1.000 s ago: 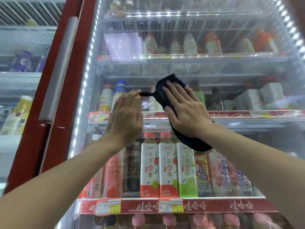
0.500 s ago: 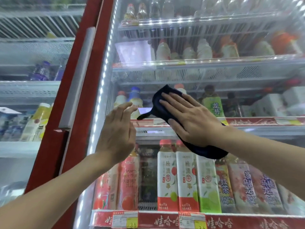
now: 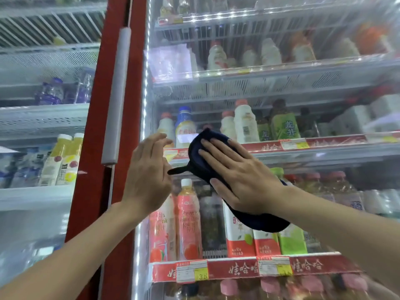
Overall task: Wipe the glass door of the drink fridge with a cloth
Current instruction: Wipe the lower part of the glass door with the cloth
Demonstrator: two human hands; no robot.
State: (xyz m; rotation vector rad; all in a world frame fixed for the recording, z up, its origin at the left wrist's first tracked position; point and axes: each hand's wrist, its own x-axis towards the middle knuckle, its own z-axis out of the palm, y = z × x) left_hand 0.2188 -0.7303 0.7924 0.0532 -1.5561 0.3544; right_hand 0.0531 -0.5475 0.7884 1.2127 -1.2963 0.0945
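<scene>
Wiping hand: the right hand point(image 3: 240, 176) lies flat with its fingers straight and spread. It presses the cloth on the glass and does not grab it.
Cloth: the dark blue cloth point(image 3: 200, 156) is on the glass door, level with the middle shelf. The hand hides most of it. Its top pokes out past the fingertips, and its low end shows under the wrist.
Cloth tail: a thin dark tail point(image 3: 178, 169) sticks out to the left, toward the other hand.
Left hand: the left hand point(image 3: 149, 176) is up just beside the cloth, with loose, blurry fingers, and it holds nothing. I cannot tell if it touches the tail or the glass.
Glass door: the glass door point(image 3: 281, 87) looks foggy at the top and on the right, so the bottles there are hard to make out.
Handle: a long pale handle point(image 3: 115, 94) stands upright on the red frame point(image 3: 93, 169), left of both hands.
Drinks: peach drink bottles point(image 3: 188, 224) stand behind the glass below the left hand. A green tea bottle point(image 3: 283, 124) stands above the right hand.
Price tags: the price tags point(image 3: 191, 271) on the low shelf edge are too blurry to read well.
Bottom row: pink caps point(image 3: 229, 286) show, but the picture edge cuts off the bottles.
Other fridge: yellow juice bottles point(image 3: 65, 159) stand on the far left.
</scene>
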